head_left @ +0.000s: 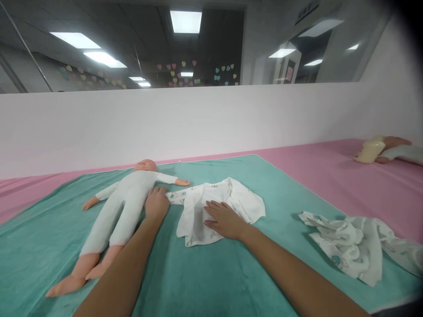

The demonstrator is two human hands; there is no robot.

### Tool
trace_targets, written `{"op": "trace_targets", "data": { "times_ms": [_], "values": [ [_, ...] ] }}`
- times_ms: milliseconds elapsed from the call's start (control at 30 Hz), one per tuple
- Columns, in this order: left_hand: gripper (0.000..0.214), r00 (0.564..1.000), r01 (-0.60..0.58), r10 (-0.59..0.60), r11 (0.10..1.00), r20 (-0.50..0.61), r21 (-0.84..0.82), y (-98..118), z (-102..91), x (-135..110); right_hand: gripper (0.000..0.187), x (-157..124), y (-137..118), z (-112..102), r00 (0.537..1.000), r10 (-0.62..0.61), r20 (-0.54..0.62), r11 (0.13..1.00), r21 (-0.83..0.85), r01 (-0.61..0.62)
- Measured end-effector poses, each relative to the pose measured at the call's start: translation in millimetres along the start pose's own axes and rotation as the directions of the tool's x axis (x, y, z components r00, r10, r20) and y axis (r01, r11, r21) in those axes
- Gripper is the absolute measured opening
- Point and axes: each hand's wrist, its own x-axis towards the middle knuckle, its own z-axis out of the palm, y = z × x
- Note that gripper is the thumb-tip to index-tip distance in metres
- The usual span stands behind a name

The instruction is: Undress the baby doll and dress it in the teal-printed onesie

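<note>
A white baby shirt [198,220] with a patterned sleeve lies spread on the teal cloth [211,277]. My right hand [226,219] rests flat on its front, fingers spread. At the end of the sleeve [176,197], my left hand [157,203] has its fingers bent and seems closed on the cuff; its fingertips are partly hidden. Right beside that hand, a baby doll [132,189] in a white bodysuit lies on its back, one arm stretched out above the sleeve.
A crumpled white patterned baby garment [353,242] lies to the right on the teal cloth. Farther back, on the pink cover [317,176], are a pale yellow bottle-like object [370,149] and part of another doll [401,149]. A white wall [198,123] with windows above borders the far side.
</note>
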Motion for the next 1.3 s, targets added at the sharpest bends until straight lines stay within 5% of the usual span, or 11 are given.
{"op": "trace_targets", "data": {
  "times_ms": [200,367,467,567,667,800,967,1200,1300],
  "values": [
    [0.035,0.991,-0.08,0.084,0.996,-0.1,0.043,2,-5.0,-2,0.048,3,13,-6,0.972,0.121,-0.199,0.992,-0.022,-0.128],
    [0.035,0.979,-0.128,0.133,0.991,-0.154,0.047,2,-6.8,-1,0.04,-5,52,-37,0.801,0.408,-0.438,0.903,0.066,-0.424],
    [0.033,0.968,-0.16,0.166,0.986,-0.185,0.049,3,-6.9,-2,0.041,-14,76,-51,0.672,0.591,-0.446,0.788,0.138,-0.601],
    [0.032,0.96,-0.172,0.168,0.985,-0.222,0.001,8,-7.3,-2,0.039,-19,90,-57,0.614,0.679,-0.402,0.715,0.176,-0.676],
    [0.033,0.949,-0.265,0.228,0.951,-0.217,-0.16,28,-9.3,-3,0.031,-19,91,-58,0.608,0.704,-0.367,0.696,0.185,-0.694],
    [0.031,0.903,-0.43,0.401,0.852,-0.155,-0.299,81,-14.7,-20,0.029,-18,85,-60,0.626,0.702,-0.34,0.702,0.183,-0.688],
    [0.036,0.768,-0.53,0.638,0.682,0.055,-0.504,133,-22.2,-57,0.035,-24,92,-64,0.606,0.724,-0.33,0.675,0.154,-0.722],
    [0.053,0.611,-0.541,0.731,0.665,0.303,-0.515,131,-12.2,-72,0.032,-26,101,-71,0.625,0.729,-0.279,0.683,0.239,-0.69],
    [0.056,0.598,-0.535,0.724,0.68,0.343,-0.502,129,-12.9,-70,0.034,-30,99,-83,0.561,0.742,-0.366,0.668,0.346,-0.659]
  ]
}}
